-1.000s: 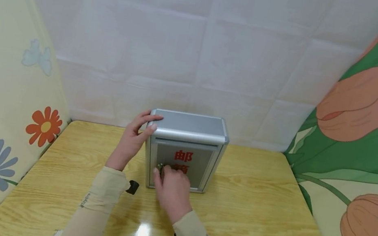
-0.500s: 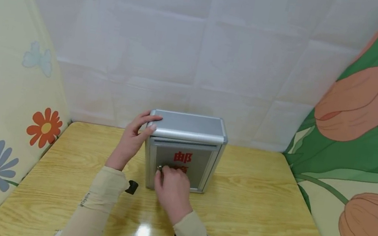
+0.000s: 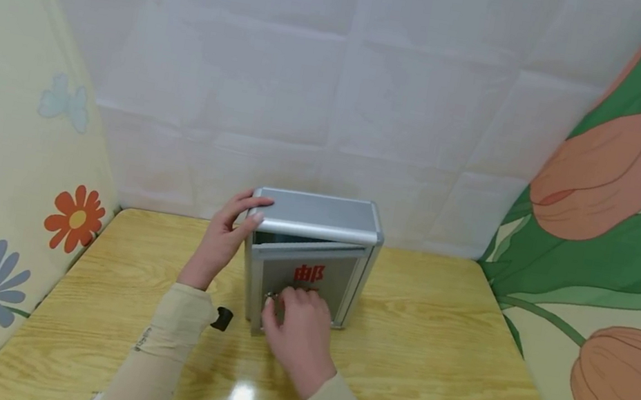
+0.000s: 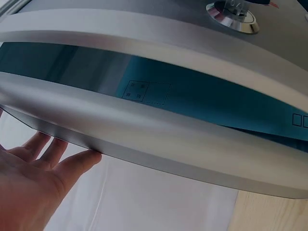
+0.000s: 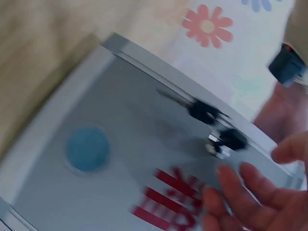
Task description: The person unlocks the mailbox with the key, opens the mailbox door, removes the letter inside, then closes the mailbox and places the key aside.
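Observation:
A grey metal mailbox with red characters stands on the table, its front door ajar and tilted out on the left. My left hand rests on its top left corner, fingers straight on the top, thumb at the front edge. My right hand is at the door's lock, its fingers loosely bent. In the right wrist view thumb and fingertips stand apart beside a black-headed key in the lock; a second key hangs from it. Through the gap, a blue envelope shows inside.
The wooden table backs onto a white cloth wall, with flower-printed panels at both sides. A round blue window is set in the door. A small white scrap lies at the front left.
The door has swung outward on its left side, opening a dark gap under the mailbox's top. My right hand has come slightly down and toward me with it; the left hand stays put.

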`<state>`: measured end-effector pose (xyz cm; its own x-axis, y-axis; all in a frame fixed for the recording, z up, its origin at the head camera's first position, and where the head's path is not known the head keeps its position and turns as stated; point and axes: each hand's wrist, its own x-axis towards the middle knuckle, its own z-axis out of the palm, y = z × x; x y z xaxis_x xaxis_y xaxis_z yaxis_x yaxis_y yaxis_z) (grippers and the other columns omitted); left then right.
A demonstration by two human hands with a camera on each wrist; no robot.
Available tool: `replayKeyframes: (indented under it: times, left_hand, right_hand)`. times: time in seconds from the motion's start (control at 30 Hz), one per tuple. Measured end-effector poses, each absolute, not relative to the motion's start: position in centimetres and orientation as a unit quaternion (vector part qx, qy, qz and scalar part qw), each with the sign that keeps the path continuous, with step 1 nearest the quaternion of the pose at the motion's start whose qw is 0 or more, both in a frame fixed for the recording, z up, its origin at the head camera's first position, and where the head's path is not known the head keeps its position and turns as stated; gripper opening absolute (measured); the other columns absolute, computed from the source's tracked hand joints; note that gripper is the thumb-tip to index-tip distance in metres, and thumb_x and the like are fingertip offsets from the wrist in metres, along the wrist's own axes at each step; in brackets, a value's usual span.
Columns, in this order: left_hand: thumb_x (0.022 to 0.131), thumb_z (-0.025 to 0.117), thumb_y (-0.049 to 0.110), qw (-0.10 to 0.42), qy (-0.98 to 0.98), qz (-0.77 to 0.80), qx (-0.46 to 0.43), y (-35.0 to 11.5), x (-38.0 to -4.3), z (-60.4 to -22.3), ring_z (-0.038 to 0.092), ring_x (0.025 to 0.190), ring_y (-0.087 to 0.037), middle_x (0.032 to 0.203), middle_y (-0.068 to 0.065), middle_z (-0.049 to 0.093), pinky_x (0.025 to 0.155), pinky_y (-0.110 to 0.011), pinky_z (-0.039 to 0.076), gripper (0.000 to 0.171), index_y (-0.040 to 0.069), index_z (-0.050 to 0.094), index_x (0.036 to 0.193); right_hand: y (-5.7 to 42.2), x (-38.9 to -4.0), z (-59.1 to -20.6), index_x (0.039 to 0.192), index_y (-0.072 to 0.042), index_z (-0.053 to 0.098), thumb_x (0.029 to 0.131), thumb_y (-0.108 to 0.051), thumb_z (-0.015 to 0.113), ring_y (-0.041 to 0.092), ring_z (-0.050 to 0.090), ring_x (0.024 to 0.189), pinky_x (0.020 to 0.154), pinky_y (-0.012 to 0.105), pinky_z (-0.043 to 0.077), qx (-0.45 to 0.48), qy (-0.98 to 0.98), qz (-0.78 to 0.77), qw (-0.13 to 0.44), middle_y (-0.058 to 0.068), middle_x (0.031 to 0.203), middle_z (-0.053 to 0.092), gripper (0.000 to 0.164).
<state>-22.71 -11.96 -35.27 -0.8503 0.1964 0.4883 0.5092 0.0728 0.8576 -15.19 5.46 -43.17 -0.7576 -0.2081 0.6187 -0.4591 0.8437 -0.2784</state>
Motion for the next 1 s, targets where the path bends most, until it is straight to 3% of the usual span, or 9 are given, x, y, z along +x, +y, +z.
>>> replayKeyframes:
  times: [0.2, 0.3, 0.5, 0.73, 1.0]
  left_hand:
    - [0.097, 0.052, 0.006, 0.127, -0.715, -0.641, -0.249, -12.0, -22.8, -35.1, 0.024, 0.138, -0.027, 0.148, -0.02, 0.031, 0.102, -0.053, 0.028, 0.031, -0.005, 0.057, 0.126]
    - [0.098, 0.051, 0.008, 0.125, -0.717, -0.64, -0.244, -12.0, -22.8, -35.1, 0.027, 0.136, -0.026, 0.149, -0.018, 0.032, 0.098, -0.048, 0.034, 0.032, -0.003, 0.057, 0.127]
    - [0.098, 0.052, 0.01, 0.118, -0.723, -0.637, -0.239, -11.9, -22.8, -35.2, 0.033, 0.131, -0.03, 0.149, -0.017, 0.031, 0.09, -0.045, 0.04, 0.032, -0.002, 0.056, 0.128]
    - [0.098, 0.052, 0.011, 0.111, -0.72, -0.644, -0.234, -11.8, -22.6, -35.4, 0.032, 0.132, -0.031, 0.149, -0.014, 0.031, 0.091, -0.052, 0.039, 0.032, 0.0, 0.057, 0.128]
    - [0.098, 0.051, 0.01, 0.114, -0.716, -0.644, -0.242, -11.9, -22.8, -35.5, 0.031, 0.132, -0.03, 0.15, -0.017, 0.028, 0.091, -0.049, 0.039, 0.032, -0.002, 0.056, 0.128]
  right_hand:
    - [5.7, -14.8, -39.8, 0.078, -0.011, 0.06, 0.088, -0.021, 0.058, 0.017, 0.051, 0.077, 0.072, 0.033, 0.043, 0.239, -0.837, 0.261, 0.417, 0.0, 0.081, 0.055, 0.014]
    - [5.5, -15.0, -38.0, 0.085, -0.008, 0.062, 0.087, -0.021, 0.058, 0.024, 0.053, 0.091, 0.082, 0.039, 0.042, 0.262, -0.816, 0.259, 0.446, 0.005, 0.095, 0.056, 0.013]
    - [4.7, -15.8, -36.6, 0.107, -0.007, 0.066, 0.085, -0.022, 0.064, 0.029, 0.047, 0.114, 0.098, 0.044, 0.035, 0.267, -0.83, 0.224, 0.436, 0.01, 0.12, 0.054, 0.027]
    - [4.2, -16.3, -37.3, 0.114, -0.006, 0.067, 0.084, -0.024, 0.066, 0.029, 0.046, 0.118, 0.103, 0.043, 0.032, 0.264, -0.841, 0.209, 0.424, 0.011, 0.121, 0.055, 0.035]
    - [5.0, -15.7, -37.7, 0.118, -0.007, 0.065, 0.084, -0.026, 0.068, 0.03, 0.046, 0.122, 0.108, 0.045, 0.027, 0.285, -0.846, 0.201, 0.404, 0.012, 0.123, 0.055, 0.039]
